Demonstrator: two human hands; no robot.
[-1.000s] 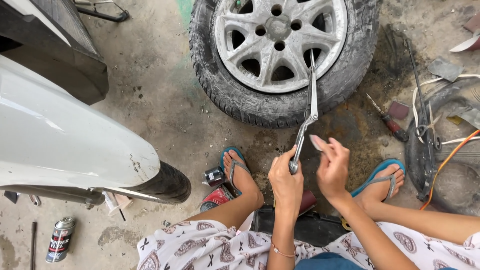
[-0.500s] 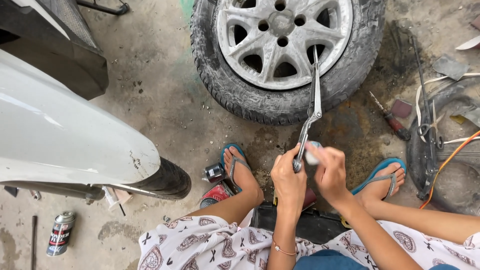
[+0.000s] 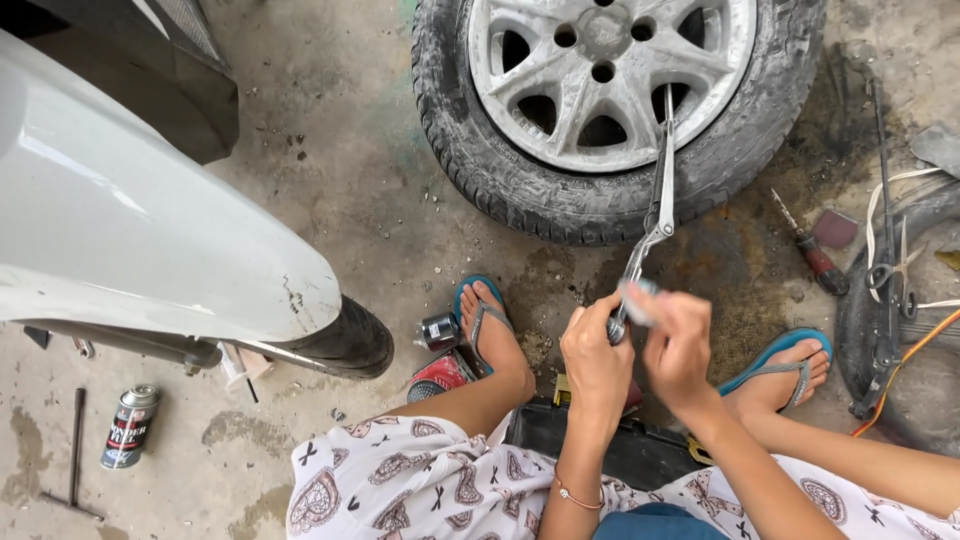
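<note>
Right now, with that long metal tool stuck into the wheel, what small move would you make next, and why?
Probably lever the tool's handle down a little. The long metal tool has its tip lodged where the silver rim meets the tyre, and both the left hand and right hand are closed on its near end, a grip that suits prying.

One wheel (image 3: 610, 100) with one tyre lies on the floor. One metal tool (image 3: 655, 215) rests against its rim. Two hands: left hand (image 3: 597, 355), right hand (image 3: 678, 335). Two blue sandals: one (image 3: 478, 310), another (image 3: 775, 365). One screwdriver (image 3: 810, 250). One spray can (image 3: 130, 427). One white fender (image 3: 130, 230). One small dark cylinder (image 3: 438, 330) sits beside a foot.
</note>
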